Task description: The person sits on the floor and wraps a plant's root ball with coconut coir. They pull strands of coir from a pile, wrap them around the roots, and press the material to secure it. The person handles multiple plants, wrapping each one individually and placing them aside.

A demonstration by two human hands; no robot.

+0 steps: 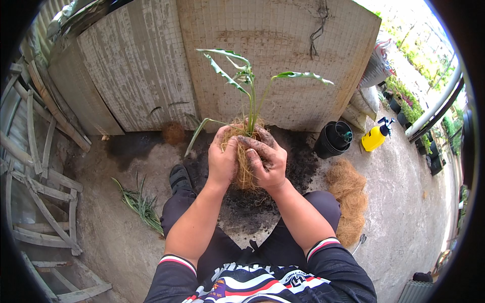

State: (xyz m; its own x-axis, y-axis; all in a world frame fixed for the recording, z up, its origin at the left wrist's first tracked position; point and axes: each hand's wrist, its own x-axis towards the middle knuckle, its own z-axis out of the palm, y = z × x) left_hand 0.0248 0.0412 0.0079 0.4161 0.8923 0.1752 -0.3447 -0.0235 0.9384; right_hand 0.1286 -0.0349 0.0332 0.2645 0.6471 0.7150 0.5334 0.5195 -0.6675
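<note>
Both hands are wrapped around the base of a leafy green plant, which stands upright between them. Brown coconut fibre surrounds its root ball and hangs below my palms. My left hand presses the fibre from the left side. On the other side, my right hand, its fingers dirty with soil, grips the fibre close to the stems. The roots themselves are hidden by fibre and fingers. One narrow leaf droops to the left past my left hand.
Dark soil lies scattered on the concrete floor. To the right are black nested pots, a yellow spray bottle and a heap of coconut fibre. Cut leaves lie at left, near wooden frames. Boards lean ahead.
</note>
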